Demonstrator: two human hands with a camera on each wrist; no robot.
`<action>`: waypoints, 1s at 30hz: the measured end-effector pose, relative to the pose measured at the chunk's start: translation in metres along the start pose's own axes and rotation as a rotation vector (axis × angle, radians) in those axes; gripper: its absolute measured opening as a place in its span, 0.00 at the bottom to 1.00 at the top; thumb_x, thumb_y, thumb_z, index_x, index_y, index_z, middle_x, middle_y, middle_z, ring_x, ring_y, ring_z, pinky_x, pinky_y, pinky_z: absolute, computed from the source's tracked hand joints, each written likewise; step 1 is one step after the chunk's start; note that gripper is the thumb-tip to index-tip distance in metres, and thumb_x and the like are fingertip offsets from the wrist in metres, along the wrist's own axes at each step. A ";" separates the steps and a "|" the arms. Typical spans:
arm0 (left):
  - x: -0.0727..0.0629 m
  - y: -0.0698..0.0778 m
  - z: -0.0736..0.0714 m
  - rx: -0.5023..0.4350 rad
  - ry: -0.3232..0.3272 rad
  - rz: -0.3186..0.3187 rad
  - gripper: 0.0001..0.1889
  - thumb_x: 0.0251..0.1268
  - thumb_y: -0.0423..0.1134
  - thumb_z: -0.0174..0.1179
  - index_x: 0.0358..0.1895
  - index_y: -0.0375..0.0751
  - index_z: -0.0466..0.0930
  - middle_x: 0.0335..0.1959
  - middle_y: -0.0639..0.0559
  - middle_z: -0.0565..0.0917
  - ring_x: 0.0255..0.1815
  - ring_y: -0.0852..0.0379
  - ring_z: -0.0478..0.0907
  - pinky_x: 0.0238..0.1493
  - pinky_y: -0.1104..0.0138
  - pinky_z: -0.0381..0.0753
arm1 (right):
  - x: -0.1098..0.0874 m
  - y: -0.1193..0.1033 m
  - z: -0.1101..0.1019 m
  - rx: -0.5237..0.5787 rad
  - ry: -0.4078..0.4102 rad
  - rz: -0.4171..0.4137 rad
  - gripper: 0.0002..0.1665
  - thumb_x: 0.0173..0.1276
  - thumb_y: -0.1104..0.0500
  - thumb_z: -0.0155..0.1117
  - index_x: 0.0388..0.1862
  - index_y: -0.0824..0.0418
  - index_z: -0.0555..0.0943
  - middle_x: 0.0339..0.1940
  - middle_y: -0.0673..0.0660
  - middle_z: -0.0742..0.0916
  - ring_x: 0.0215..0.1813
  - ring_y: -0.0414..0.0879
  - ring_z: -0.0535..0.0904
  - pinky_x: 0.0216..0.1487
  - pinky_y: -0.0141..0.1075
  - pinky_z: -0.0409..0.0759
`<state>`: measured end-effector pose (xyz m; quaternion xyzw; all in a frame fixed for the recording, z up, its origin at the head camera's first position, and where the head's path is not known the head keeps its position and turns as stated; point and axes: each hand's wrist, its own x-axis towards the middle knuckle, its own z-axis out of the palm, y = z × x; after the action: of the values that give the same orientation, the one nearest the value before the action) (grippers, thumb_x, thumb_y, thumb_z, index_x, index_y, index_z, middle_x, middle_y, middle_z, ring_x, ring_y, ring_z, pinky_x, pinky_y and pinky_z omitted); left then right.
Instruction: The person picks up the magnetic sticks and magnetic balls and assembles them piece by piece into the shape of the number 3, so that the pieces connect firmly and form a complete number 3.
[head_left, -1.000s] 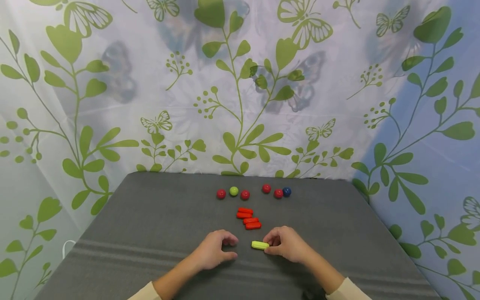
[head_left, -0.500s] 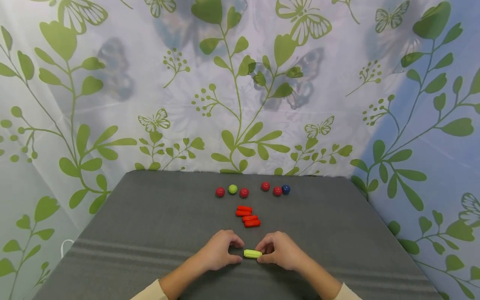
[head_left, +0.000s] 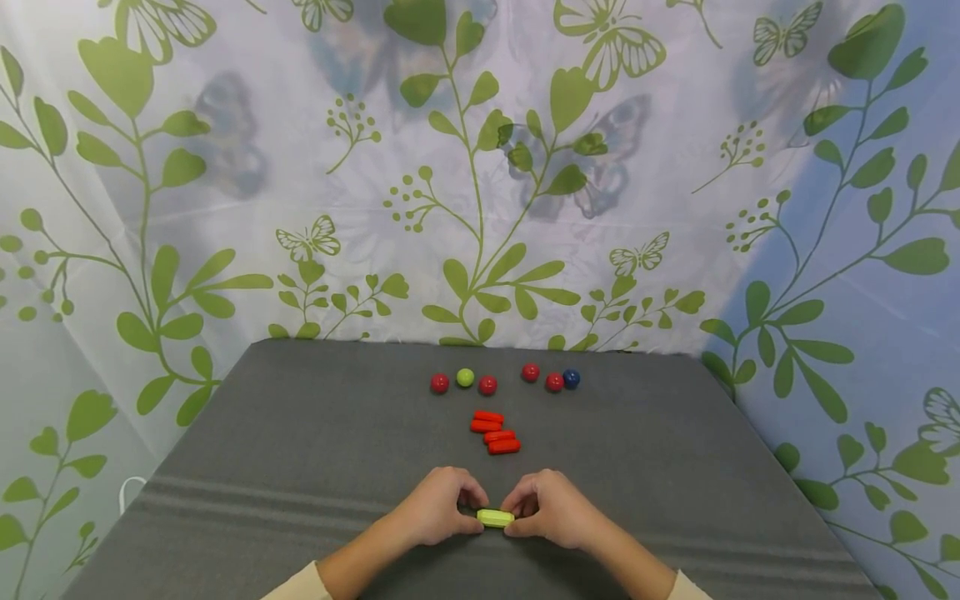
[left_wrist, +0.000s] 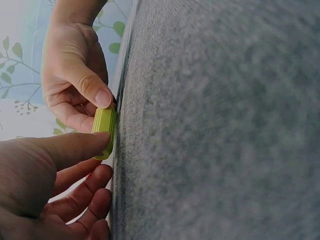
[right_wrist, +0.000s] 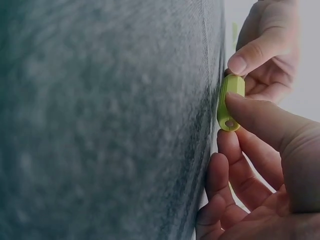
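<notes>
A yellow-green ribbed stick-shaped piece (head_left: 495,518) lies crosswise between the two hands, low over the front of the grey-covered table. My left hand (head_left: 442,508) pinches its left end, thumb toward me and fingers behind. At the other end my right hand (head_left: 553,510) pinches it the same way. In the right wrist view, the near end of the yellow-green piece (right_wrist: 231,102) shows a small round hole, with the right thumb pressed along its side. The left wrist view shows the left thumb on the piece's (left_wrist: 104,125) grooved side.
Several red stick-shaped pieces (head_left: 504,447) lie in pairs beyond the hands. Farther back are a red ball (head_left: 439,383), a green ball (head_left: 465,377), a blue ball (head_left: 572,379) and more red balls (head_left: 554,382). A leaf-patterned curtain (head_left: 480,208) hangs behind the grey table (head_left: 337,417).
The right hand has carried the yellow-green piece left and toward me. My left hand has moved slightly right and now holds the piece's left end. The red pieces and balls stay put.
</notes>
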<state>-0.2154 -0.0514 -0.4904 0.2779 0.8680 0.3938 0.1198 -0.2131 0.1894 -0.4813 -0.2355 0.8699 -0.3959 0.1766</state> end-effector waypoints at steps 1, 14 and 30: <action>0.000 -0.001 0.000 -0.005 0.000 -0.001 0.09 0.51 0.35 0.79 0.35 0.49 0.90 0.31 0.63 0.83 0.32 0.69 0.75 0.37 0.74 0.75 | 0.000 0.000 0.000 0.000 0.002 -0.001 0.09 0.57 0.58 0.81 0.37 0.53 0.91 0.32 0.45 0.87 0.32 0.35 0.80 0.34 0.29 0.79; 0.000 -0.003 0.000 -0.004 -0.007 0.007 0.08 0.50 0.35 0.79 0.32 0.47 0.90 0.28 0.62 0.82 0.30 0.69 0.74 0.35 0.74 0.74 | 0.000 -0.004 0.002 0.029 -0.002 -0.004 0.09 0.56 0.60 0.81 0.37 0.55 0.91 0.32 0.48 0.88 0.30 0.35 0.78 0.32 0.28 0.77; -0.001 -0.002 -0.001 -0.015 -0.024 0.000 0.08 0.50 0.34 0.79 0.31 0.46 0.89 0.27 0.61 0.82 0.29 0.69 0.75 0.34 0.74 0.75 | 0.001 0.006 -0.003 0.039 -0.002 -0.008 0.12 0.57 0.58 0.81 0.41 0.55 0.91 0.36 0.49 0.89 0.33 0.36 0.81 0.35 0.29 0.81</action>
<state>-0.2158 -0.0535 -0.4915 0.2817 0.8635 0.3969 0.1324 -0.2173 0.1946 -0.4841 -0.2361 0.8607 -0.4134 0.1805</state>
